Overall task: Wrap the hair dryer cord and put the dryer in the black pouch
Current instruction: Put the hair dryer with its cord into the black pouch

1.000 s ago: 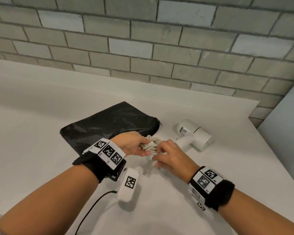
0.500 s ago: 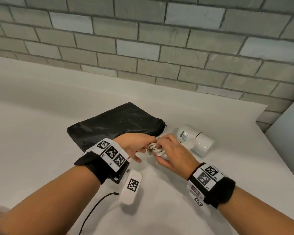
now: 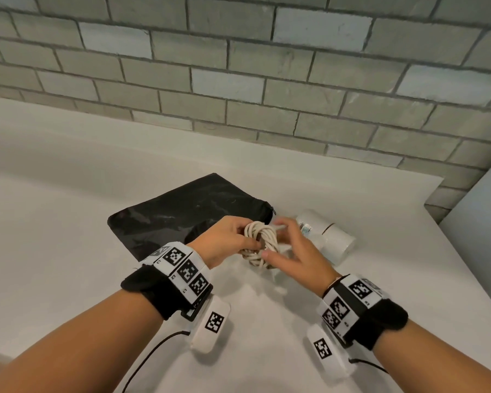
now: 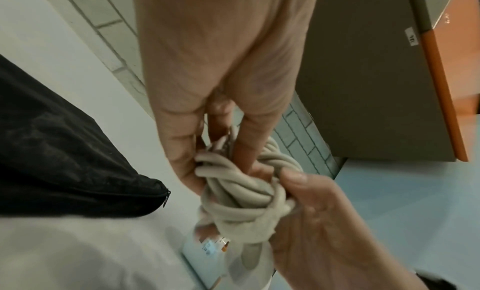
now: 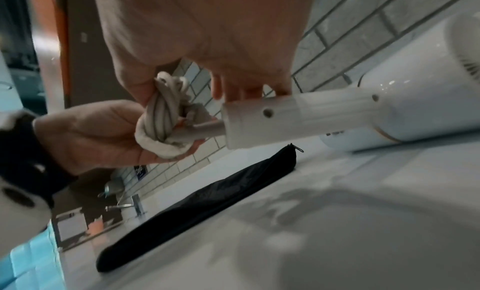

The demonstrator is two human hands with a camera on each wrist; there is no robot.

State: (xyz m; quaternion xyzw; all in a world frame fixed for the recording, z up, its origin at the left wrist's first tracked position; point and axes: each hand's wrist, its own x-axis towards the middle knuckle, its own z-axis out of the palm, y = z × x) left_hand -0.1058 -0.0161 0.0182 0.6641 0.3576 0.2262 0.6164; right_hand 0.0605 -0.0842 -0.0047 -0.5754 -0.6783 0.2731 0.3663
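Observation:
The cream cord [image 3: 260, 241] is coiled into a tight bundle with a turn wound across its middle. My left hand [image 3: 245, 236] grips the bundle from the left, fingers curled round the coils [image 4: 241, 183]. From the right, my right hand [image 3: 275, 241] pinches the bundle, thumb pressing on the coils [image 5: 161, 109]. The white hair dryer [image 3: 332, 239] lies on the table just right of the hands, its handle [image 5: 285, 118] pointing at the bundle. Behind my left hand the black pouch [image 3: 187, 214] lies flat with its zipper pull [image 3: 272, 210] at the right end.
The white table [image 3: 68, 222] runs back to a grey brick wall [image 3: 238, 80]. Its right edge drops off beside a pale panel [image 3: 479, 222]. Black cables [image 3: 148, 361] trail from the wrist cameras near the front edge.
The bundle has become tighter and rounder and sits higher between my hands. My right hand moved from the front of the bundle to its right side. The loose plug end is no longer seen.

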